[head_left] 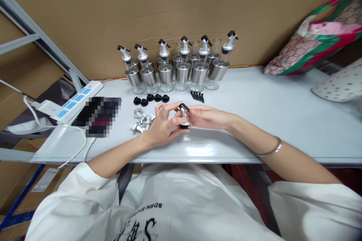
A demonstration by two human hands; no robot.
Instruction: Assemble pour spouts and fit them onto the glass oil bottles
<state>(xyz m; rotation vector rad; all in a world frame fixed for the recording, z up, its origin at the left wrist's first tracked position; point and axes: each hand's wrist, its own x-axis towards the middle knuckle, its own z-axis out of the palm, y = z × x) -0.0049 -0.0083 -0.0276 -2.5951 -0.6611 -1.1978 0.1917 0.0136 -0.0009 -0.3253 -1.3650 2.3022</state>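
Note:
Between my two hands is a pourer top [184,117], silver-grey with a black lever at its upper end and a black stopper below. The fingers of my left hand [164,125] are closed round it from the left. From the right, my right hand [210,116] pinches it near the lever. Beside my left hand lie several loose silver pourer parts [140,127], partly hidden by that hand. Farther back are several black rubber stoppers [151,98] and a row of small black levers [197,96].
Glass bottles with steel sleeves [182,70] stand along the cardboard at the back, the front ones topped with pourers. At the left lie a power strip [80,98], white cables and a pixelated phone-like object [103,116]. A patterned bag [304,51] sits at the back right.

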